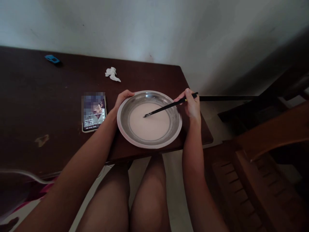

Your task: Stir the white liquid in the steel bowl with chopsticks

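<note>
A wide metal basin (125, 133) stands on the dark table close to its front edge, with a pale, milky liquid (149, 127) in it. My left hand (122, 97) grips the basin's rim at the far left, its fingers partly hidden. Black chopsticks (169, 105) are held in my right hand (191, 104), whose fingers are closed round their upper end by the basin's right rim. The chopsticks slant down to the left, and their whitish-coated tips are at the liquid near the middle of the basin.
Left of the basin lies a phone (94, 112) with its screen lit. Behind it are a crumpled white tissue (112, 73) and a small blue object (52, 59). A brownish scrap (42, 140) lies on the dark table (79, 77). A wooden chair (241, 180) stands at the right.
</note>
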{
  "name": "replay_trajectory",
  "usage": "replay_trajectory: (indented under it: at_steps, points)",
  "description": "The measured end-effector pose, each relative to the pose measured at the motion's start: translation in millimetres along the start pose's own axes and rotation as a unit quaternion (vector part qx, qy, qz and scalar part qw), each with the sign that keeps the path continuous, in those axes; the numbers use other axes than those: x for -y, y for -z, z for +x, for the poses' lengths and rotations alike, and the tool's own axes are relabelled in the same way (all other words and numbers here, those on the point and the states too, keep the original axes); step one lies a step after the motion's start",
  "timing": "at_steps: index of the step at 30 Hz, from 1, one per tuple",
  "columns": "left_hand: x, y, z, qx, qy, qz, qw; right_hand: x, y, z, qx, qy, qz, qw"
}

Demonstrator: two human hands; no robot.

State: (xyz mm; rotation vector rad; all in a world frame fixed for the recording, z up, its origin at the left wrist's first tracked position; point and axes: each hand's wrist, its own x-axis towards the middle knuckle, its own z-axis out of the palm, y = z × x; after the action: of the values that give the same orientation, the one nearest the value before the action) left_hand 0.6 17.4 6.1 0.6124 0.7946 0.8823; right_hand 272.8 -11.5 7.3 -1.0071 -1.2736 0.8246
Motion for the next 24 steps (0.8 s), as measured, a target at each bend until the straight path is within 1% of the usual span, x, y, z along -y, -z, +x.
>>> replay_trajectory:
  at_steps: [2,3,6,7,8,12,13,14,17,18,19,22,24]
  points:
    - [0,0.1,1,0.008,0.004,-0.006,1.000,0,0,0,-0.015,0.003,0.002,1.000]
    - [-1,-0.2,1,0.009,0.009,-0.009,1.000,0,0,0,-0.007,0.001,0.006,1.000]
    - [-2,-1.7,1,-0.002,0.012,-0.016,1.000,0,0,0,0.044,-0.006,0.009,0.999]
    - [-2,-2.0,1,-0.007,0.013,-0.015,1.000,0,-1,0,0.049,-0.007,0.003,0.999]
    - [-2,-1.8,1,-0.008,0.011,-0.012,1.000,1,-1,0,0.042,-0.005,-0.006,0.999]
    - [0,2.6,3,0.003,-0.002,-0.003,1.000,3,-1,1,-0.031,0.010,-0.029,0.999]
    - [1,4.3,4,0.008,-0.007,-0.003,1.000,3,-1,1,-0.033,0.011,-0.024,0.999]
    - [1,5.8,5,0.010,-0.011,-0.004,1.000,3,-1,0,-0.022,0.008,-0.016,1.000]
    - [2,8.7,8,0.003,-0.019,-0.005,1.000,1,-1,0,0.042,-0.003,0.000,0.999]
    - [2,8.7,8,0.001,-0.016,-0.006,1.000,1,-1,-1,0.050,-0.005,-0.003,0.999]
    - [2,8.3,8,0.000,-0.012,-0.007,1.000,1,-1,-1,0.047,-0.004,-0.009,0.999]
    - [1,5.2,6,-0.010,-0.002,-0.004,1.000,2,0,0,-0.010,0.003,-0.022,1.000]
    - [0,3.2,4,-0.020,0.002,0.000,1.000,3,0,0,-0.031,0.000,-0.014,0.999]
